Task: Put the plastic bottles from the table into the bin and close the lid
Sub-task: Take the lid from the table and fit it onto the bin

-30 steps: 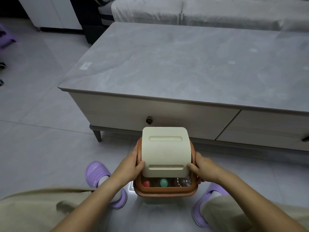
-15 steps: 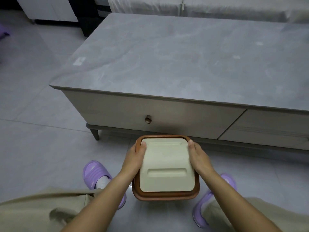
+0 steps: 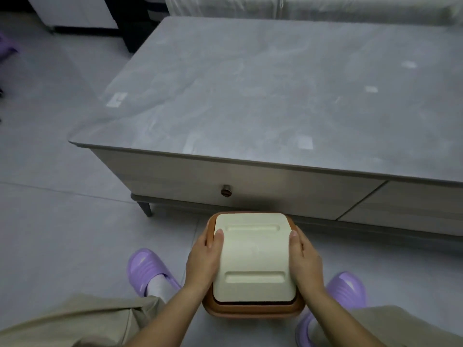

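A small bin with an orange-brown rim [image 3: 250,310] stands on the floor between my feet, in front of the table. Its cream lid [image 3: 253,256] lies flat over the opening and covers the inside, so no bottles show. My left hand [image 3: 204,261] rests against the lid's left edge with the thumb on top. My right hand [image 3: 304,259] presses the lid's right edge the same way. The grey stone table top [image 3: 263,96] carries no bottles.
The table's drawer front with a round knob [image 3: 226,191] is just behind the bin. Purple slippers [image 3: 147,269] [image 3: 347,289] flank the bin on the tiled floor. A sofa runs along the far edge and a white cabinet stands at the top left.
One second ago the lid was tilted up with bottle caps visible inside the bin. It has swung down flat over the opening, and both hands have slid along its sides.
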### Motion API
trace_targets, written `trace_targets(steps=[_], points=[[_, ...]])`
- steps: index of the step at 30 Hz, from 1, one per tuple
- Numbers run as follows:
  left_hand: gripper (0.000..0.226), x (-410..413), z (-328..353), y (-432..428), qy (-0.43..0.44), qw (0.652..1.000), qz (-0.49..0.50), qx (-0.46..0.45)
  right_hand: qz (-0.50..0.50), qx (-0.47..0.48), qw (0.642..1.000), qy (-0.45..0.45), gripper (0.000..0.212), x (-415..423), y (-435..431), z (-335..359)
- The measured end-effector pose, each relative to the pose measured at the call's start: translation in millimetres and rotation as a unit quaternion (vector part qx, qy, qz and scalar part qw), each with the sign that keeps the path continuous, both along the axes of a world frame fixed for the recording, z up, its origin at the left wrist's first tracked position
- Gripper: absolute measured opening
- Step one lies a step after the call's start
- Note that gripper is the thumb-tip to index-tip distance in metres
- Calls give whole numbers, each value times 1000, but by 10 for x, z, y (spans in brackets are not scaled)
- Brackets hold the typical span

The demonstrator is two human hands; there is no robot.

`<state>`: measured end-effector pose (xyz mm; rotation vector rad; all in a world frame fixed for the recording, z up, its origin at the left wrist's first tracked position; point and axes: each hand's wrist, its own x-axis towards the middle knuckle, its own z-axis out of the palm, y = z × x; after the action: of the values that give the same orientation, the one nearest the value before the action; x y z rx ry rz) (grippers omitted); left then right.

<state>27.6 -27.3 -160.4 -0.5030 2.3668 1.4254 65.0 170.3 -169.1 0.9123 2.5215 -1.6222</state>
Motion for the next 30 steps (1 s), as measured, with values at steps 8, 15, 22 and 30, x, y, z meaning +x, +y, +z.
trace_targets(steps=[8, 15, 22, 30], points=[[66, 46, 138, -94, -80, 991, -5, 105, 33, -15, 999, -37, 46, 1, 34, 66], [66, 265, 147, -555, -160, 973, 46, 161, 94, -58, 991, -75, 51, -112, -195, 101], [72, 559, 80, -1373, -139, 933, 265, 202, 238, -61, 968, -52, 55, -459, -1149, 229], [84, 763, -24, -2470, -61, 863, 443, 237, 412, 22, 910, -46, 60, -757, -2519, 216]])
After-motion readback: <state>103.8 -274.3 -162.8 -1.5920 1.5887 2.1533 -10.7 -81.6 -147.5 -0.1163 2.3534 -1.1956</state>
